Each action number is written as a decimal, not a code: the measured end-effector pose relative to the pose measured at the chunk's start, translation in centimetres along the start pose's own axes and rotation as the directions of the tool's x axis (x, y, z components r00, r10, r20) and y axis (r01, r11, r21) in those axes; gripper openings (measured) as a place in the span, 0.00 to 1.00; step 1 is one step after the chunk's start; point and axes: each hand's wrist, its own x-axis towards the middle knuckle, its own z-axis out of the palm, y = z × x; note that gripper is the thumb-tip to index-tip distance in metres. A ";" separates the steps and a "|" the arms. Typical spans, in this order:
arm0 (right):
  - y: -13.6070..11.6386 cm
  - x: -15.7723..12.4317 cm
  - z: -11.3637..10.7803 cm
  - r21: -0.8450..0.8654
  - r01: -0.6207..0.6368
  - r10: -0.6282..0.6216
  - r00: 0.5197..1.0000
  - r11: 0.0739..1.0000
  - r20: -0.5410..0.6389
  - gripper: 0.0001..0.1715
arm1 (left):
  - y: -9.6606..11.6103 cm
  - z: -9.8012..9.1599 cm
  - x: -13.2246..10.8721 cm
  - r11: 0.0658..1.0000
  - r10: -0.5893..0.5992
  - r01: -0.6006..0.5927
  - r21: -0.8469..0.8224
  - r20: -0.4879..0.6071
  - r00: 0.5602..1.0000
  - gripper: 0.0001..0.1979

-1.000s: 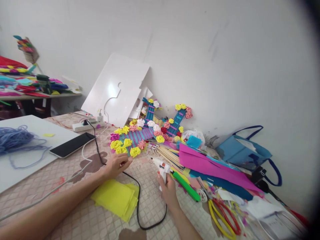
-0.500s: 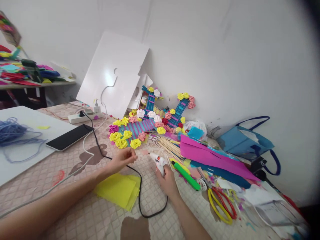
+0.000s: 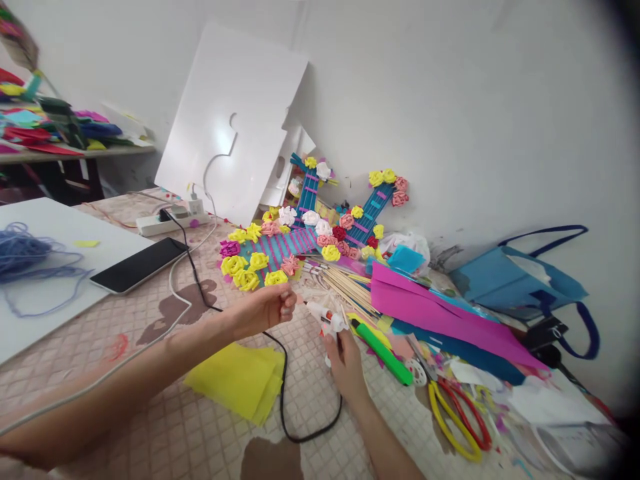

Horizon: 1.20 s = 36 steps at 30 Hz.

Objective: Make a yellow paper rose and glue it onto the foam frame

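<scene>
My right hand [image 3: 346, 365] grips a white glue gun [image 3: 327, 317] with its nozzle pointing up and left. A black cord [image 3: 284, 393] loops over the table below it. My left hand [image 3: 270, 308] is held just left of the nozzle, fingers curled together; whatever they pinch, if anything, is hidden. Yellow paper sheets [image 3: 235, 383] lie stacked under my left forearm. Behind the hands stands a blue and purple striped decoration [image 3: 280, 252] covered with yellow, pink, white and red paper flowers.
To the right lie wooden sticks [image 3: 347, 287], a green cutter [image 3: 385, 355], magenta paper [image 3: 440, 310], scissors with yellow and red handles [image 3: 457, 417] and a blue bag [image 3: 515, 277]. On the left are a phone [image 3: 140, 265], a power strip [image 3: 173, 220] and blue yarn [image 3: 25, 250].
My left hand has moved right and slightly up, closer to the nozzle, its fingers more curled. The glue gun has shifted slightly right in my right hand. The view has tilted a little.
</scene>
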 end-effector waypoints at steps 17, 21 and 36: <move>0.8 -0.3 -0.1 -0.069 -0.019 0.024 0.996 0.997 0.080 0.21 | -1.1 -0.2 -0.6 0.999 0.038 -0.036 -0.027 0.062 0.997 0.11; 1.1 -0.5 0.1 -0.089 -0.009 0.016 0.997 0.996 0.079 0.23 | -0.9 -0.1 -0.8 0.999 0.031 -0.030 -0.021 0.085 0.996 0.11; 0.8 -0.5 0.0 -0.109 -0.041 0.050 0.996 0.993 0.079 0.19 | -1.0 0.3 -1.1 0.999 0.011 -0.008 -0.041 0.069 0.998 0.12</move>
